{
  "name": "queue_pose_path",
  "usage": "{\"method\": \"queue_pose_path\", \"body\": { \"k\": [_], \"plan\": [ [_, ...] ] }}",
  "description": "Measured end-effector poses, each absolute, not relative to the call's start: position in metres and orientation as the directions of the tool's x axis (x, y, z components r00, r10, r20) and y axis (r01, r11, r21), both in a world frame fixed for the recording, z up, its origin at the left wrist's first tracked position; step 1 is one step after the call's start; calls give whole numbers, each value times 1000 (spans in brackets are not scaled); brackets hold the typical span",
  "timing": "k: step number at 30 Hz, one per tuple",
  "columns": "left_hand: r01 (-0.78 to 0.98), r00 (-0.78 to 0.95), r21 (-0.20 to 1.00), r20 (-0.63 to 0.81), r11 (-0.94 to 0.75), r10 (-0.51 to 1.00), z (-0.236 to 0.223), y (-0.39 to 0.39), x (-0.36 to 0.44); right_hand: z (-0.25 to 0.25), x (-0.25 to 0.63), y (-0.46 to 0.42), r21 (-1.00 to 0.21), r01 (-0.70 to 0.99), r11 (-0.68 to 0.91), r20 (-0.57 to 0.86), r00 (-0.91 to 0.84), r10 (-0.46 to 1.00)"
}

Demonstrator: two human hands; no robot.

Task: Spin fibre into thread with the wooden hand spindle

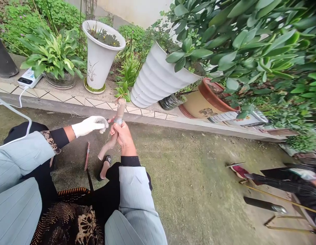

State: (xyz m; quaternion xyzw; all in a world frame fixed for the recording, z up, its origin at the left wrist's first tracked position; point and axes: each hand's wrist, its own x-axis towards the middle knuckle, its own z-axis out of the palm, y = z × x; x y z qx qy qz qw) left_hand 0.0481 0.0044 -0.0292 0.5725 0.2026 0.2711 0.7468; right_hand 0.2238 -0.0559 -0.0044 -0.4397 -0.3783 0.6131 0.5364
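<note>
My bare right hand (123, 134) is wrapped round a pale brown, crooked wooden stick (121, 109), held at a slant in front of me. Shiny wire-like turns (118, 120) circle the stick just above my fingers. The stick's upper end looks frayed, and its bent lower part sticks out below the hand. My left hand (93, 126), in a white glove, is just left of the stick with its fingers curled in. Whatever those fingers pinch, if anything, is too small to make out. On the ground below lies a tool with a reddish handle (87, 156).
A tiled ledge (94, 102) runs across ahead, bearing a white flowerpot (98, 63), a ribbed white planter (161, 76), a brown-rimmed pot (202, 102) and a white device with a cable (29, 77). At right are another person's leg (265, 182) and a metal-framed seat (283, 223).
</note>
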Motion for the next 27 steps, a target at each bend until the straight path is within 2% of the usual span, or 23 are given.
{"method": "queue_pose_path", "body": {
  "k": [3, 5, 14, 17, 20, 23, 25, 27],
  "plan": [
    [-71, 673, 997, 61, -18, 737, -30, 6, 47, -5, 223, -55, -934, -325, -150, -137, -63, 989],
    [-59, 619, 993, 113, -98, 777, -28, 6, 45, -5, 223, -55, -930, -327, -169, -149, -85, 985],
    [-275, 429, 959, 188, -70, 884, -19, 3, 37, -3, 235, -53, -892, -412, -187, -222, 39, 974],
    [-244, 412, 959, 237, -144, 880, -21, 4, 32, -5, 239, -51, -892, -402, -205, -260, 85, 962],
    [-166, 398, 938, 345, -303, 850, -24, 6, 26, -7, 241, -50, -905, -382, -188, -263, 153, 953],
    [-25, 361, 833, 524, -553, 772, -25, 9, 19, -8, 241, -48, -926, -335, -174, -259, 228, 939],
    [117, 355, 699, 634, -705, 687, -23, 12, 14, -9, 241, -47, -936, -299, -184, -267, 266, 926],
    [209, 422, 568, 682, -796, 597, -19, 14, 10, -11, 241, -45, -941, -269, -207, -283, 286, 915]
  ]
}}
